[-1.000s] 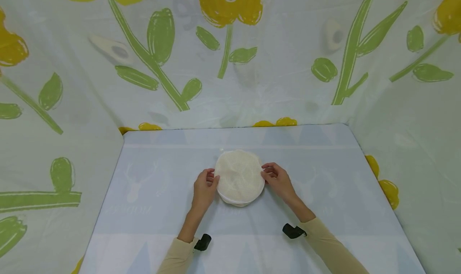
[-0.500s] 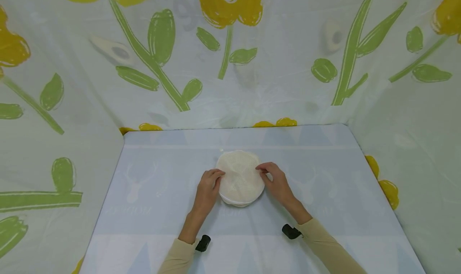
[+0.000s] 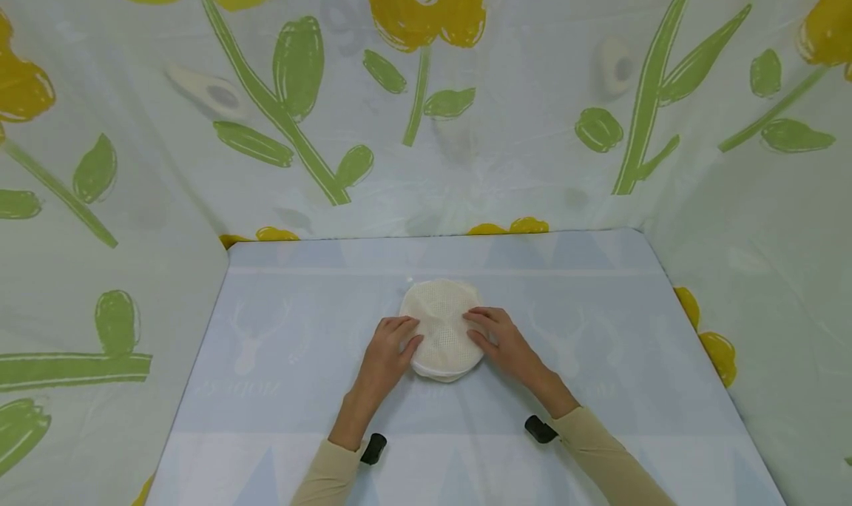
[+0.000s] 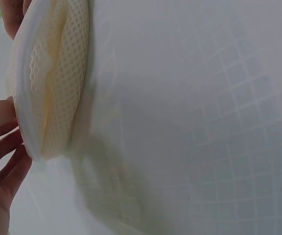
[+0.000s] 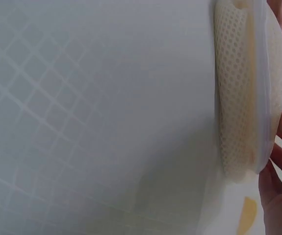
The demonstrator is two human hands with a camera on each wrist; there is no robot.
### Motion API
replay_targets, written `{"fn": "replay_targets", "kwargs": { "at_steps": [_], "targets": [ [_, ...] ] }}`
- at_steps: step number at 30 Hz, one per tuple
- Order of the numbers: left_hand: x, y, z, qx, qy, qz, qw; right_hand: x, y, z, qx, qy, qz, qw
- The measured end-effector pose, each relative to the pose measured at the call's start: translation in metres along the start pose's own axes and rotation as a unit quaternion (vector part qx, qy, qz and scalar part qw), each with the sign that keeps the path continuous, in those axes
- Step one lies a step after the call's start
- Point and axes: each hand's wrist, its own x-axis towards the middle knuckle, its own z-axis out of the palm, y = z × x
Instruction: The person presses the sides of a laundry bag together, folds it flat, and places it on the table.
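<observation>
A round cream mesh laundry bag (image 3: pixel 442 328) with a white band round its edge lies on the table, its mesh top slightly rumpled. My left hand (image 3: pixel 387 348) rests on its left side, thumb and fingers spread apart on the mesh. On the right side, my right hand (image 3: pixel 509 345) touches the top in much the same way. In the left wrist view, the fingertips (image 4: pixel 19 164) sit right at the white band. The right wrist view has the bag (image 5: pixel 236 93) side-on, with fingers (image 5: pixel 273 183) against its upper edge.
The table (image 3: pixel 299 402) has a pale blue cover with faint deer and lattice prints. White curtains (image 3: pixel 519 151) with yellow flowers and green leaves enclose its back and sides. Black wrist cameras (image 3: pixel 374 448) sit beside both beige sleeves (image 3: pixel 609 447).
Both hands have moved inward from the bag's outer edges onto its mesh top. Half a second ago the fingertips were closer together; now thumbs and fingers are spread. The bag stays almost in place.
</observation>
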Motion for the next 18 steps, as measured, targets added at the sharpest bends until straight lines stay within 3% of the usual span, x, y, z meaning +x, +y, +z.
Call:
{"fn": "replay_targets", "kwargs": {
  "at_steps": [5, 12, 18],
  "targets": [
    [-0.0006, -0.0002, 0.0019, 0.016, -0.001, 0.007, 0.9998, -0.0016, 0.0019, 0.0017, -0.011, -0.016, -0.001, 0.9998],
    [-0.0009, 0.0029, 0.0021, 0.028, -0.018, -0.016, 0.9993, -0.0011, 0.0007, 0.0021, -0.017, -0.029, 0.007, 0.9994],
    [-0.0021, 0.0019, 0.0048, 0.039, -0.015, -0.007, 0.9991, -0.0011, 0.0020, 0.0044, -0.031, -0.025, -0.023, 0.9989]
  ]
}}
